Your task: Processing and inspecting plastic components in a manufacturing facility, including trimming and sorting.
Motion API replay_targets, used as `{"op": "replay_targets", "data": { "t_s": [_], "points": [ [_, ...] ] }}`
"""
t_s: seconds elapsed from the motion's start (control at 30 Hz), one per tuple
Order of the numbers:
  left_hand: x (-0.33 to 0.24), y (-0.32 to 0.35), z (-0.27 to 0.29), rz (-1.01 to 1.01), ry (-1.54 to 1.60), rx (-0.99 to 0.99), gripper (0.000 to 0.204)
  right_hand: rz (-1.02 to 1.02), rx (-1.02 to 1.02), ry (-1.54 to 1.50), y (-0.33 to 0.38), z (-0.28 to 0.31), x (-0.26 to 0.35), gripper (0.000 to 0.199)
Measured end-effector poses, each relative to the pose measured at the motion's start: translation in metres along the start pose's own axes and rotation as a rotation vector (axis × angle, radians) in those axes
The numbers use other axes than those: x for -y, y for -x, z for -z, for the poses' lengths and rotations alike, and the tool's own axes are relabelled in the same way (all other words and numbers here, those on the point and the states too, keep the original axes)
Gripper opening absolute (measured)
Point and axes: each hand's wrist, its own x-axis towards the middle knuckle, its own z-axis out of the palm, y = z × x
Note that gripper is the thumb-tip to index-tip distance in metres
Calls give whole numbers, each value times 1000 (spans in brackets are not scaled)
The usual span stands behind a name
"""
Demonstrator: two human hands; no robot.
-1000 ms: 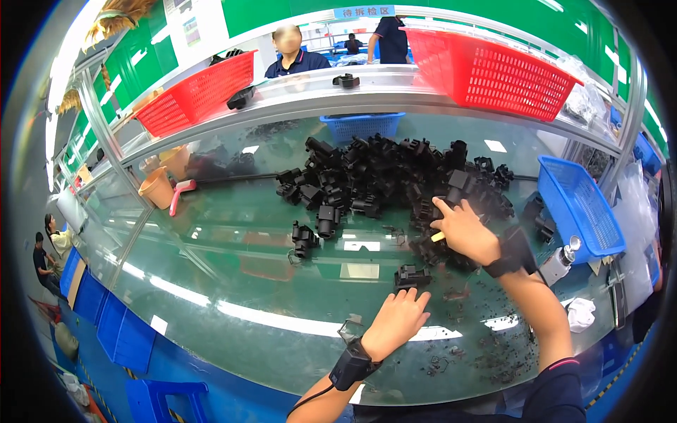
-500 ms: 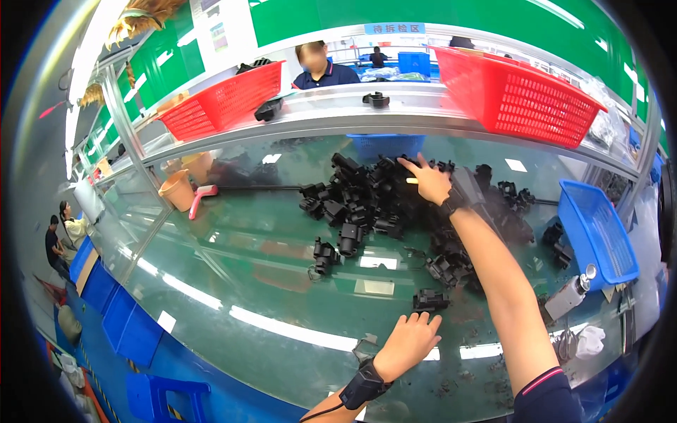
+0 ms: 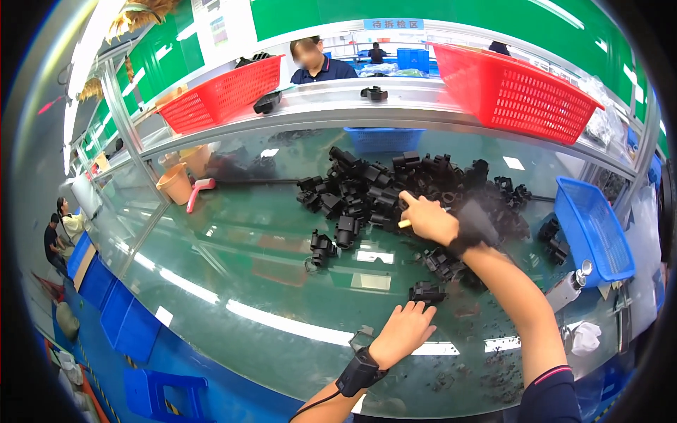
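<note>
My right hand (image 3: 432, 220) is over the near side of a pile of black plastic parts (image 3: 350, 187). Its fingers are curled round a short yellow stick (image 3: 405, 223), whose end pokes out below them. The forefinger reaches against the black parts; whether it grips one I cannot tell. Closer to me, my left hand (image 3: 400, 333) lies low over the green table with its fingers stretched out. Their tips are beside a single black part (image 3: 427, 292), with nothing in the palm that I can see. A dark band is on each wrist.
A blue basket (image 3: 605, 233) stands at the right, near a white bottle (image 3: 566, 290) and crumpled white tissue (image 3: 586, 338). Left lie orange cups (image 3: 175, 185) and a pink-handled tool (image 3: 200, 192). Above, a metal shelf (image 3: 331, 106) bears red baskets (image 3: 226, 93); a person is behind it.
My right hand has drawn back toward me from the far side of the pile, its fingers now more curled. My left hand has shifted only slightly, staying beside the single part.
</note>
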Motion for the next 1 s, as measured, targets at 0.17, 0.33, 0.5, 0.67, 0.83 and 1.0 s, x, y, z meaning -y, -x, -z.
{"op": "replay_targets", "data": {
  "t_s": [0.17,0.33,0.5,0.67,0.83,1.0],
  "points": [
    [-1,1,-1,-3,3,-11,36,140,102,234,44,14,31,14],
    [-4,1,2,-6,-10,-7,38,208,167,-263,55,53,21,31],
    [-9,0,4,-13,-37,-1,40,-110,-137,14,27,56,-59,33],
    [-16,5,5,-12,-39,20,40,-298,-147,335,14,15,-101,54],
    [-18,9,2,-31,-45,1,38,-365,-218,157,-34,-2,-126,63],
    [-15,9,6,5,-61,31,37,-350,-241,143,-42,-28,-118,50]
  ]
}}
